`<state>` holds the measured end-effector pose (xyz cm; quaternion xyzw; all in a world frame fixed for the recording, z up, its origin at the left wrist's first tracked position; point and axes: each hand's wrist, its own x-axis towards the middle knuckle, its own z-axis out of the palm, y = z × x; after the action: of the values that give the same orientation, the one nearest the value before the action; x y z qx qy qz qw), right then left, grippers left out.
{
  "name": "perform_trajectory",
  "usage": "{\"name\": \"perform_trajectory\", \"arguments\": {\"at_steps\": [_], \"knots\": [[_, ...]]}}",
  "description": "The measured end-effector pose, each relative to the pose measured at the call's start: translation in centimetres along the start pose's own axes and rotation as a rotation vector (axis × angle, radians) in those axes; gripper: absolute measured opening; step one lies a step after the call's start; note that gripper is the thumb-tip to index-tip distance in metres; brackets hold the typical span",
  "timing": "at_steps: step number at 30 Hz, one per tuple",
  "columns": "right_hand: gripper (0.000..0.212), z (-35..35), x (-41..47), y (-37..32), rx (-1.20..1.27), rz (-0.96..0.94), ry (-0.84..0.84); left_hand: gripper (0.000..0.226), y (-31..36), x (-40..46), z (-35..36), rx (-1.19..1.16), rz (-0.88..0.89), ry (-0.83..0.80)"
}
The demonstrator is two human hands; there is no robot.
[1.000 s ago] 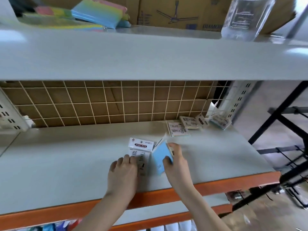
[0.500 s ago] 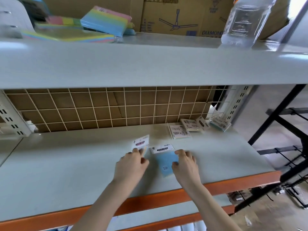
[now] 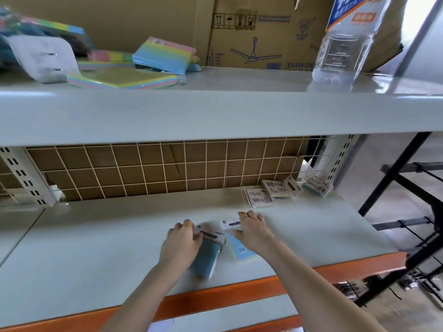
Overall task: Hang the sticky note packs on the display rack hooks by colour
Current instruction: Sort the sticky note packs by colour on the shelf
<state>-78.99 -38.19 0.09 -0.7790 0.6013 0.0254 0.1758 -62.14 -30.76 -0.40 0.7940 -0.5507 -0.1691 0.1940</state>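
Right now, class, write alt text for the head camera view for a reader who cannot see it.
Two hands work on a grey shelf: the left hand grips a darker blue sticky note pack, and the right hand rests on a light blue pack. More packs lie by a wire grid; a clear bottle stands on the shelf above.
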Motion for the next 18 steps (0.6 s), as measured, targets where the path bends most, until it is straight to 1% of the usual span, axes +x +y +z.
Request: {"name": "perform_trajectory", "arguments": {"at_steps": [3, 5, 9, 12, 14, 15, 17, 18], "knots": [[0.062, -0.7, 0.1, 0.2, 0.028, 0.037, -0.044, 0.043, 1.4, 1.1, 0.5, 0.045, 0.003, -0.021], [0.063, -0.7, -0.1, 0.6, 0.129, 0.065, -0.034, 0.050, 2.1, 1.5, 0.9, 0.062, -0.028, -0.047], [0.058, -0.2, -0.6, 1.7, 0.500, 0.177, 0.049, 0.046, 2.6, 2.2, 1.4, 0.022, -0.122, -0.073], [0.057, -0.3, -1.1, 2.2, 0.755, 0.271, 0.060, 0.048, 2.2, 2.9, 1.3, -0.142, -0.206, -0.124], [0.061, -0.8, -1.6, 2.4, 0.875, 0.304, 0.069, 0.043, 1.9, 3.0, 1.1, -0.244, -0.225, -0.155], [0.061, -1.1, -2.0, 2.6, 0.915, 0.309, 0.080, 0.036, 1.8, 3.0, 1.0, -0.274, -0.219, -0.167], [0.056, -1.8, -2.9, 2.8, 0.943, 0.301, 0.100, 0.015, 1.7, 3.0, 0.9, -0.347, -0.174, -0.178], [0.051, -2.3, -3.4, 2.9, 0.951, 0.289, 0.112, 0.014, 1.8, 2.9, 0.9, -0.403, -0.143, -0.184]]}}
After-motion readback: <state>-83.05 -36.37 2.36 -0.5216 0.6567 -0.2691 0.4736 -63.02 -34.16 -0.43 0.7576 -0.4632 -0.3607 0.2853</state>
